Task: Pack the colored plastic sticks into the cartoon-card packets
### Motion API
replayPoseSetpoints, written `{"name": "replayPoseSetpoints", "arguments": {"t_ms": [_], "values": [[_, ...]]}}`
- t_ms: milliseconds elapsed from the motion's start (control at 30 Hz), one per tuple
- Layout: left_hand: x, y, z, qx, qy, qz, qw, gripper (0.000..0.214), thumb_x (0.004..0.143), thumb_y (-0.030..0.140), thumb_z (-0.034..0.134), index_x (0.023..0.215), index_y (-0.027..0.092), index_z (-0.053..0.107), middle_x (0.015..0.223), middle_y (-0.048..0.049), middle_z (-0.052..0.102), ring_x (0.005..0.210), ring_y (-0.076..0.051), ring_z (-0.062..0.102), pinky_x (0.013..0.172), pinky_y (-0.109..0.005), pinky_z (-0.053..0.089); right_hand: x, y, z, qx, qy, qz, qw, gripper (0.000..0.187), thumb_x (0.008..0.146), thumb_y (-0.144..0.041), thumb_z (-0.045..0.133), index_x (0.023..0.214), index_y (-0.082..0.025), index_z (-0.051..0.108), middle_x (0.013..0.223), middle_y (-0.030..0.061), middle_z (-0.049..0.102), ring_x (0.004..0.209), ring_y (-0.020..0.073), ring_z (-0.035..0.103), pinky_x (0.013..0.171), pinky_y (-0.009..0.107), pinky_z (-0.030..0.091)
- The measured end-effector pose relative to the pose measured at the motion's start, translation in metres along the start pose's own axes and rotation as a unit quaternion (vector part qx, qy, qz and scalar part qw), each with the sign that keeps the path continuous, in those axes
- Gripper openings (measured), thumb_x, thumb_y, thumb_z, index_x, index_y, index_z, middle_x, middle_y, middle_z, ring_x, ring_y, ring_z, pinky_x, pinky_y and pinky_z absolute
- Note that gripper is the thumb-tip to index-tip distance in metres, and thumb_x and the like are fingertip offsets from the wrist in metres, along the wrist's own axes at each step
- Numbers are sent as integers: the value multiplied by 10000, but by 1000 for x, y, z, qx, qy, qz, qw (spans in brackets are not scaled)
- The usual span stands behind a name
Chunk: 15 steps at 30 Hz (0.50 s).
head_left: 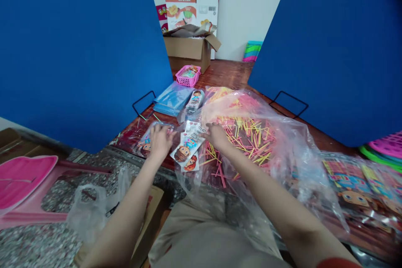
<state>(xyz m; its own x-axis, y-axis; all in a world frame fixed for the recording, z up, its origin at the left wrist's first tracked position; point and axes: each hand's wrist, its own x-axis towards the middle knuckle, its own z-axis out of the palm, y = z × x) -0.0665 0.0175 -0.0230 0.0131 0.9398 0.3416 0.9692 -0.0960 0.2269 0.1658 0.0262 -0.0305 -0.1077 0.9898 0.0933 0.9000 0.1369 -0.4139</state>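
My left hand (161,141) lies palm down over a clear plastic packet (145,145) with cartoon print, its thumb apart from the fingers. To its right, white printed cards (188,145) with cartoon faces overlap near the table's front edge. My right hand (216,135) reaches in from the right, with thumb and fingers closed at the upper right edge of these cards. Beneath and beyond that hand, pink and yellow thin sticks (251,136) are spread in a large clear plastic bag (292,142).
Blue flat packs (173,98), another printed stack (194,99) and a pink basket (188,76) sit farther back, before an open cardboard box (188,48). Filled packets (351,188) lie at right. Blue panels (78,50) flank the table; a pink chair (25,180) stands at left.
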Motion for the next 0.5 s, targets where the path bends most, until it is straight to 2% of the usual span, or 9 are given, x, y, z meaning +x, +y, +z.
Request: {"name": "replayPoseSetpoints", "arguments": {"t_ms": [67, 133, 200, 300, 367, 433, 500], "values": [[-4, 11, 2, -52, -5, 50, 997, 321, 862, 411, 538, 1029, 185, 695, 1001, -132, 607, 1017, -320, 521, 918, -432, 398, 6, -3, 5, 5, -26, 18, 999, 391, 831, -394, 648, 1110, -121, 666, 994, 142, 689, 959, 264, 606, 803, 312, 433], [-6, 19, 3, -98, -10, 74, 992, 309, 856, 401, 557, 1032, 184, 690, 978, -121, 620, 992, -307, 541, 917, -429, 401, 8, -3, 8, 37, -17, 14, 999, 261, 843, -321, 639, 1035, -156, 698, 936, 102, 698, 870, 217, 616, 761, 281, 425], [-5, 28, 3, -147, -10, 77, 986, 321, 834, 386, 597, 1072, 185, 673, 994, -118, 636, 988, -296, 559, 911, -418, 407, 8, -2, 9, 78, 22, -4, 997, 187, 866, -299, 609, 938, -163, 716, 885, 82, 686, 809, 188, 602, 728, 269, 412], [0, 44, 2, -259, -8, 46, 965, 378, 752, 386, 695, 1066, 178, 670, 944, -101, 660, 918, -267, 595, 839, -377, 440, 3, 1, 9, 174, 91, -33, 980, 264, 878, -390, 588, 844, -150, 694, 808, 62, 647, 745, 162, 565, 699, 265, 403], [2, 56, 1, -377, -45, 6, 925, 333, 706, 413, 728, 923, 163, 693, 784, -63, 654, 756, -219, 606, 723, -330, 460, -5, 4, 6, 272, 109, -40, 955, 358, 855, -497, 585, 813, -150, 661, 756, 36, 616, 692, 142, 539, 665, 256, 404], [1, 68, 0, -496, -101, -34, 862, 297, 674, 429, 743, 775, 156, 682, 659, -26, 623, 622, -169, 575, 630, -287, 448, -15, 7, -1, 368, 92, -43, 924, 433, 812, -586, 590, 790, -155, 626, 697, 4, 579, 637, 123, 507, 615, 242, 397], [-4, 82, -2, -578, -149, -62, 800, 288, 626, 404, 777, 718, 153, 673, 640, -15, 632, 591, -145, 563, 606, -263, 442, -27, 13, -12, 429, 67, -47, 900, 460, 771, -620, 614, 769, -161, 599, 654, -20, 544, 603, 110, 478, 578, 230, 384]]}}
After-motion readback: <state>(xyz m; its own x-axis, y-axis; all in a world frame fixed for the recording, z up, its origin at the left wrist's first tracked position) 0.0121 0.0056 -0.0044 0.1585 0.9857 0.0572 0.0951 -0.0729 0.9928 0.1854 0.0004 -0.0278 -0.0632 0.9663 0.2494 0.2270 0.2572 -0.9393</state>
